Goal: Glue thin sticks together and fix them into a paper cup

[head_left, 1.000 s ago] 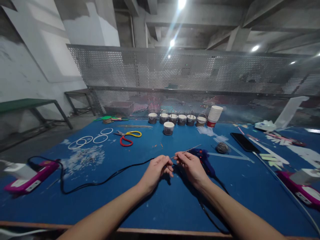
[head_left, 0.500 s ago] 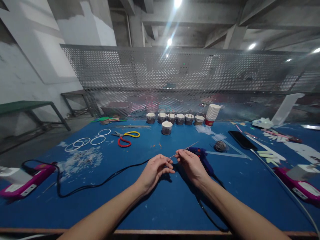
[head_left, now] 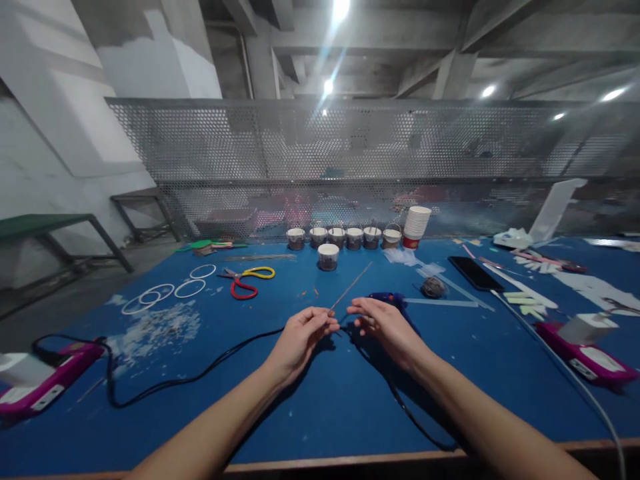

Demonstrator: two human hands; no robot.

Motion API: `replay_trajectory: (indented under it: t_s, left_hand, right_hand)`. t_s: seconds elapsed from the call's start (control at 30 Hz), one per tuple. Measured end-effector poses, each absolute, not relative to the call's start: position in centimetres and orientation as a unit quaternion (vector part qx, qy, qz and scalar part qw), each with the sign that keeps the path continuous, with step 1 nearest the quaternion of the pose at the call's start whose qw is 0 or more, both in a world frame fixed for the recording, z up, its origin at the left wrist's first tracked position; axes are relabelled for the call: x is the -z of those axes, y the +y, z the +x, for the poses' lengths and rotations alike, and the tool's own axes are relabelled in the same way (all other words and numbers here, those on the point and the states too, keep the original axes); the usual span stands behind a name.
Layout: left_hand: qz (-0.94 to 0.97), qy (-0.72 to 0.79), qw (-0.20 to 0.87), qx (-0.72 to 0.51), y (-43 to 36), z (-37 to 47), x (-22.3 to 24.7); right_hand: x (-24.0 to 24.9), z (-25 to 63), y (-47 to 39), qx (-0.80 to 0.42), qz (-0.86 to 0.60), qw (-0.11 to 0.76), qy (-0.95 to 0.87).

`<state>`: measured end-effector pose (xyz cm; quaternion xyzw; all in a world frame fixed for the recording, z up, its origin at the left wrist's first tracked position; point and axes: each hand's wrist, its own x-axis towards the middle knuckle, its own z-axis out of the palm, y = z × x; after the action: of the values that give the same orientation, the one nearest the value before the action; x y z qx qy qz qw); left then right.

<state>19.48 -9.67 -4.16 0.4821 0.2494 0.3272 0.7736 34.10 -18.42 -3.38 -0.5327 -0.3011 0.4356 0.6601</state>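
Observation:
My left hand point(head_left: 303, 343) pinches the lower end of a thin grey-brown stick point(head_left: 353, 283), which slants up and away to the right. Whether it is wire or wood I cannot tell. Close by on the right, my right hand point(head_left: 385, 327) is apart from the stick, its fingers loosely bent with gaps between them. I see nothing clearly held in it. Partly hidden behind that hand lies a blue glue gun point(head_left: 387, 297). A ball of grey yarn point(head_left: 433, 287) rests further right.
Red-and-yellow scissors point(head_left: 245, 281), white rings point(head_left: 190, 288) and scraps point(head_left: 155, 330) lie left. Several small cups point(head_left: 328, 257) and a paper cup stack point(head_left: 417, 223) stand behind. A phone point(head_left: 475, 273) and power strips point(head_left: 585, 353) flank the work, and a black cable point(head_left: 220, 357) crosses the table.
My right hand has let go of the stick and moved slightly away from it. The stick now points more steeply upward from my left hand. The view has shifted slightly.

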Motion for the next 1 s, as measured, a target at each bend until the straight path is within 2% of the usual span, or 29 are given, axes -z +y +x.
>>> replay_trajectory:
  t_s: [0.13,0.23,0.3,0.47,0.6,0.77,1.0]
  left_hand:
    - [0.478,0.261,0.76,-0.355,-9.1,19.7,4.3]
    - [0.484,0.269,0.751,-0.361,-9.0,19.8,4.5]
    - [0.492,0.273,0.744,-0.361,-9.1,19.9,4.6]
    - [0.531,0.28,0.713,-0.363,-9.0,19.9,5.0]
    - [0.582,0.29,0.658,-0.38,-8.8,19.9,5.3]
    - [0.684,0.306,0.542,-0.38,-8.9,19.8,5.4]
    - [0.771,0.269,0.432,-0.383,-9.3,19.9,5.7]
  right_hand:
    - [2.7,36.9,-22.7,-0.322,-0.669,0.484,-0.463]
    - [3.2,39.9,-24.7,-0.165,-0.777,0.407,-0.452]
    - [3.8,41.7,-24.6,-0.11,-0.798,0.414,-0.424]
    - [5.6,43.3,-20.8,-0.22,-0.736,0.476,-0.429]
    - [6.2,42.4,-19.1,-0.221,-0.717,0.492,-0.442]
    - [6.1,39.4,-20.1,-0.251,-0.687,0.535,-0.423]
    - [6.4,36.4,-21.6,-0.198,-0.658,0.489,-0.537]
